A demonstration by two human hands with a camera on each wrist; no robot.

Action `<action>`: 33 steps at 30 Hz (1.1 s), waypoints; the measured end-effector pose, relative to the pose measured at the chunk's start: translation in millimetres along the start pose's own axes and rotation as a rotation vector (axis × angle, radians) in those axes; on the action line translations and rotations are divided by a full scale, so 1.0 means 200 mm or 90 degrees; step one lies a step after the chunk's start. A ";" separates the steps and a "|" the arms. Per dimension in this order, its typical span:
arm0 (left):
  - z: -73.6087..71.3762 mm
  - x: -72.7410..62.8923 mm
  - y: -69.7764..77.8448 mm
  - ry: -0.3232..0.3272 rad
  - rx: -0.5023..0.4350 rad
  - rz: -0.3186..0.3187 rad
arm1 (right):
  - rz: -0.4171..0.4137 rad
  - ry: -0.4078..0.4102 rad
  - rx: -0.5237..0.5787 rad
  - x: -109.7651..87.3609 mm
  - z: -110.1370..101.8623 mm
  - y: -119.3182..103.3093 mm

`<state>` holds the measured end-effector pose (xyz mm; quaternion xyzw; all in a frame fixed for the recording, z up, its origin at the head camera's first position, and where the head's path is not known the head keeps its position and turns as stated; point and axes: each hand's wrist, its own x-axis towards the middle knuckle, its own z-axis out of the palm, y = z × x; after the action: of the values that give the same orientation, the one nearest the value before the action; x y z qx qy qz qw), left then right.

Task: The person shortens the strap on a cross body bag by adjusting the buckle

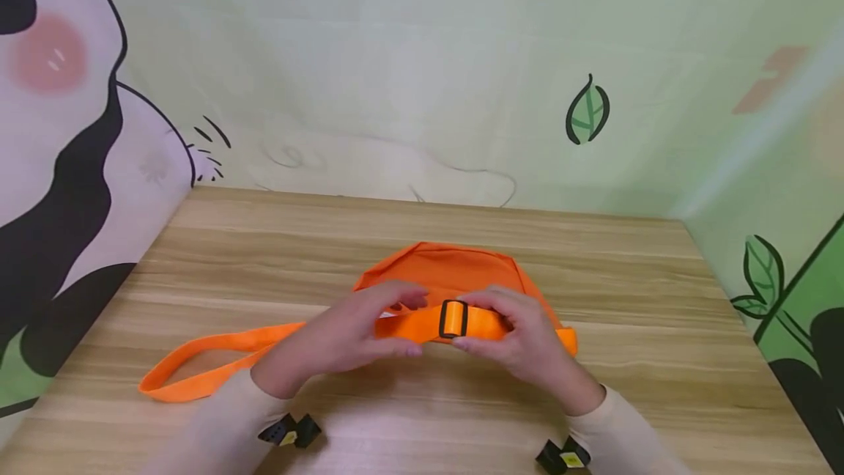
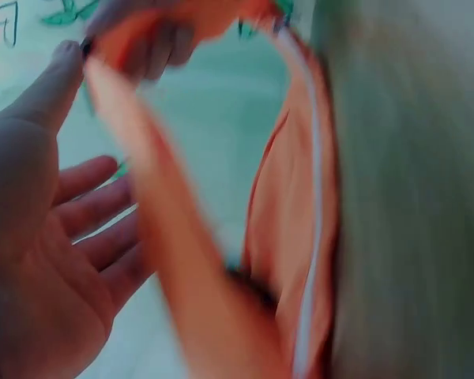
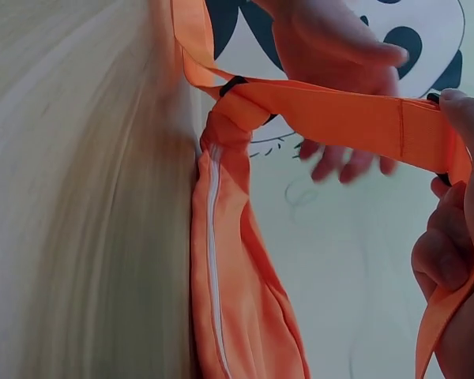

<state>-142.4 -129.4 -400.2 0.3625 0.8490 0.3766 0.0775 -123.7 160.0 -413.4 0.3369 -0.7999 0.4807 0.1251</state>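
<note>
An orange zippered bag [image 1: 455, 266] with a long strap lies on the table. My right hand [image 1: 517, 332] pinches the strap [image 3: 340, 114] at its black slider buckle [image 1: 453, 319], thumb in front and fingers behind. The left hand [image 1: 349, 332] is beside the strap, its fingers spread and loosely bent around it without gripping. In the left wrist view that left hand [image 2: 47, 237] shows an open palm, the blurred strap [image 2: 154, 174] passing in front of the fingers. A pale zipper [image 3: 213, 260] runs along the bag's edge. The bag's lower front is partly hidden behind both hands.
A loop of the strap [image 1: 191, 347] lies on the wooden table [image 1: 422, 416] to the left. Behind the table stands a pale green wall [image 1: 395, 79] with printed leaves and a panda. Small black-and-yellow wrist devices [image 1: 290, 431] sit by both sleeves.
</note>
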 end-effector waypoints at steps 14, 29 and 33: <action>0.06 0.05 0.05 0.024 -0.016 0.050 | 0.005 -0.078 -0.051 -0.01 0.00 0.00; 0.03 0.02 0.05 0.061 0.130 0.093 | -0.107 -0.088 -0.147 -0.04 -0.05 0.05; 0.03 0.02 0.05 0.076 0.107 0.091 | -0.072 -0.063 -0.107 -0.04 -0.04 0.04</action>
<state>-137.3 -119.7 -397.6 0.4042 0.8527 0.3296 -0.0305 -122.8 172.0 -419.6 0.3929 -0.8224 0.3867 0.1403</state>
